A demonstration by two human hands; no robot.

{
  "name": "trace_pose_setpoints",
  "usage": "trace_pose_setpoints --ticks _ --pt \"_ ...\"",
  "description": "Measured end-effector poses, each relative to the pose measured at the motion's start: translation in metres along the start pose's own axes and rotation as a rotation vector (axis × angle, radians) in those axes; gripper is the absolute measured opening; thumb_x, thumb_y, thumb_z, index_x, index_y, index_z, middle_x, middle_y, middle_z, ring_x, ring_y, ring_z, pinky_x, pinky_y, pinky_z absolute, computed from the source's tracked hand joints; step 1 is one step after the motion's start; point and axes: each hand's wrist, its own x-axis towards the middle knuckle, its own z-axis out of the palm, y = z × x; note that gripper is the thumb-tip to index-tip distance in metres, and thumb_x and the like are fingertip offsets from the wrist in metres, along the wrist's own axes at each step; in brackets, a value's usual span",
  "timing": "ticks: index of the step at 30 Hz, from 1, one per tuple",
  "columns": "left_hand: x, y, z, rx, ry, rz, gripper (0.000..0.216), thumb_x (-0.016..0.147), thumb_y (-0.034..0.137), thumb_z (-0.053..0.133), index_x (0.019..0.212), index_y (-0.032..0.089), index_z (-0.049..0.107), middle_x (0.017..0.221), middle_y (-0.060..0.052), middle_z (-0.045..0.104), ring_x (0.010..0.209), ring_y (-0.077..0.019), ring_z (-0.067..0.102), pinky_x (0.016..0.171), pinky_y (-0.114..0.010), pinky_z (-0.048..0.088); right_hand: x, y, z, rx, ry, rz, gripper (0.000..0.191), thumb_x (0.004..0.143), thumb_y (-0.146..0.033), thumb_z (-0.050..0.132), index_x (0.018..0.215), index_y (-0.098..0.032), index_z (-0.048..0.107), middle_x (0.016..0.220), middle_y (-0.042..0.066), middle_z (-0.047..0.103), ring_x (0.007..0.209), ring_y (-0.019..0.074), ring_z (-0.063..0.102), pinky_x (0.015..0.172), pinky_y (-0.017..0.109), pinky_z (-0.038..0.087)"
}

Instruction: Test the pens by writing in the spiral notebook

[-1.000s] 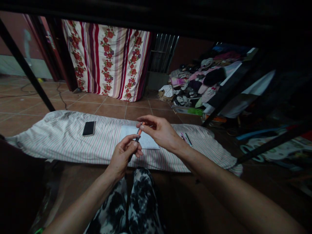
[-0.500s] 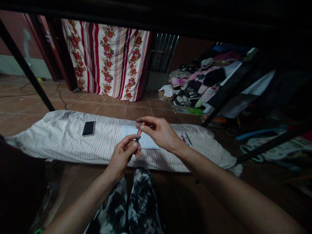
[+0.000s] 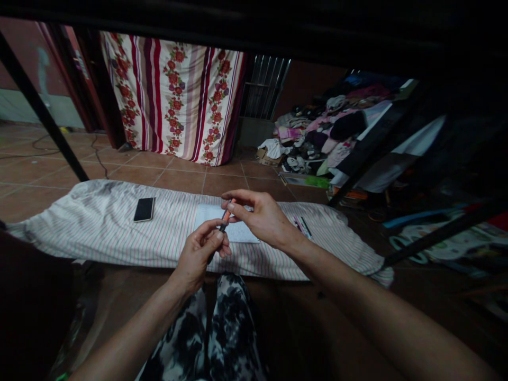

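Note:
Both hands hold one thin pen (image 3: 223, 226) with an orange upper part, above a striped cloth (image 3: 99, 227) spread on the tiled floor. My left hand (image 3: 200, 251) is closed round the pen's dark lower end. My right hand (image 3: 260, 216) pinches its orange top between thumb and fingertips. Right behind the hands a white sheet of paper (image 3: 240, 231) lies on the cloth. A black phone (image 3: 144, 209) lies flat on the cloth to the left.
Two more pens (image 3: 302, 226) lie on the cloth to the right of my right wrist. A floral striped curtain (image 3: 178, 95) hangs behind. A heap of clothes (image 3: 317, 137) fills the right back. Dark metal bars (image 3: 39, 106) cross both sides. My patterned trouser leg (image 3: 222, 333) is below.
Hardly anything has moved. My right hand's fingers have shifted slightly on the pen's orange top; the left hand keeps its hold.

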Motion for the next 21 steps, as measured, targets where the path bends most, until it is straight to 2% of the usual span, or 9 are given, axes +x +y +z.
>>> trace_pose_setpoints --ticks 4,14,21 --pt "-0.0008 -0.0005 -0.0007 0.0 -0.006 -0.003 0.027 0.078 0.03 0.065 0.101 0.017 0.059 0.067 0.002 0.059 0.057 -0.0083 0.054 0.056 -0.021 0.04 -0.0004 0.0007 -0.0006 0.013 -0.005 0.005 0.02 0.082 -0.022 0.057 0.097 -0.013 0.066 0.085 0.006 0.067 0.073 0.0129 0.062 0.065 0.028 0.056" --pt "-0.0013 0.0012 0.0019 -0.005 0.003 -0.008 0.03 0.077 0.031 0.066 0.101 0.015 0.059 0.066 0.002 0.058 0.055 -0.0079 0.053 0.055 -0.02 0.04 -0.0003 0.0004 -0.0006 -0.075 -0.018 -0.032 0.024 0.083 -0.022 0.055 0.102 -0.011 0.065 0.076 0.005 0.068 0.07 0.0132 0.063 0.069 0.029 0.053" --pt "-0.0022 0.003 0.0021 0.0 0.008 -0.004 0.031 0.076 0.032 0.067 0.101 0.015 0.059 0.065 0.002 0.058 0.055 -0.0082 0.053 0.055 -0.021 0.04 -0.0005 0.0009 0.0004 -0.069 0.002 -0.034 0.021 0.083 -0.021 0.056 0.099 -0.012 0.066 0.08 0.005 0.068 0.07 0.0128 0.064 0.068 0.028 0.053"
